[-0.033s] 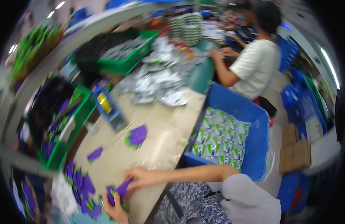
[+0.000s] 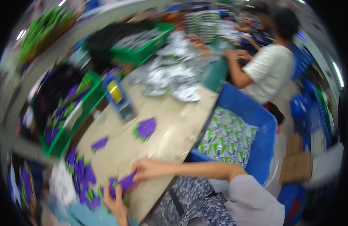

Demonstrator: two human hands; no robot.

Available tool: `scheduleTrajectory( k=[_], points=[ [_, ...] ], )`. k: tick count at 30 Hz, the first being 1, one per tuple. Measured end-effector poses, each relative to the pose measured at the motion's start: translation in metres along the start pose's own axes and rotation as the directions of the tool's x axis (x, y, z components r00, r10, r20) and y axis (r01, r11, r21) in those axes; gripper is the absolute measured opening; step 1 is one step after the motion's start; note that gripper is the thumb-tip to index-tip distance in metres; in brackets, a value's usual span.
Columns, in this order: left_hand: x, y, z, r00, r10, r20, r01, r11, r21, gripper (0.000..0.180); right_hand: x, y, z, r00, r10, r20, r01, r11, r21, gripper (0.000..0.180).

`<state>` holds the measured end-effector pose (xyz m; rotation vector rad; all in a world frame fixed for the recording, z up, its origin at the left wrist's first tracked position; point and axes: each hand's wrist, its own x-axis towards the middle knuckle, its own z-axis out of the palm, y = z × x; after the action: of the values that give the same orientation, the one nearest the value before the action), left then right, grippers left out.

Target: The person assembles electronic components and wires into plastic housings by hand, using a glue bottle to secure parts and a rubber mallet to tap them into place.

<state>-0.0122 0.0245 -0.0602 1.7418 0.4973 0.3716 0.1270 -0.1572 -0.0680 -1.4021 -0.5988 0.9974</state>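
- Cream tabletop (image 2: 177, 124): spreads beyond the fingers of the right hand (image 2: 145, 170) and left hand (image 2: 115, 201).
- Blue crate (image 2: 265, 145): right of the right fingers, past the forearm; contains green-and-white packets (image 2: 228, 137).
- Green tray (image 2: 53, 147): well left of and beyond the left fingers; purple and green contents.
- Silver pouches (image 2: 185, 86): heaped far beyond the right fingers.
- Pile of purple-and-green pieces (image 2: 83, 180): just left of the left fingers, overlapping.
- Blue tape dispenser (image 2: 119, 101): beyond the left fingers, well apart from them; yellow roll fitted.
- Right hand: thumb and fingers closed in a pinch on the held purple piece (image 2: 127, 182).
- Left hand: thumb and fingers raised and parted at the near left end of the held piece; whether they grip cannot be told, blur being present.
- Larger loose piece (image 2: 145, 128): flat, straight beyond the right fingers, not touched.
- Held purple piece: at the right fingertips, between the two hands, tilted; its left end reaches the left fingers.
- Against the earlier frame: surroundings appear shifted right and upward in the view; loose pieces retain their arrangement. The right-hand pinch is unchanged, and the held piece remains between the hands.
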Motion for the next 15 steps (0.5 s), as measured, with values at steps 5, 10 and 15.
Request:
scheduleTrajectory(
  k=[5,10,15],
  points=[
    [0.014,0.045,0.012,0.884,-0.044,0.466,-0.041,0.985,0.17,0.037,-0.01,-0.068,-0.025,0.997,-0.059,-0.056,0.015,0.813,-0.581,0.016],
    [0.021,0.041,0.02,0.917,0.048,0.396,-0.138,0.97,0.201,0.034,0.015,-0.075,-0.008,1.0,-0.006,-0.007,0.0,0.79,-0.613,0.018],
    [0.026,0.038,0.011,0.872,-0.162,0.462,0.162,0.986,0.041,0.029,0.013,-0.076,-0.01,0.995,-0.031,-0.097,-0.003,0.944,-0.329,0.012]
  ],
)
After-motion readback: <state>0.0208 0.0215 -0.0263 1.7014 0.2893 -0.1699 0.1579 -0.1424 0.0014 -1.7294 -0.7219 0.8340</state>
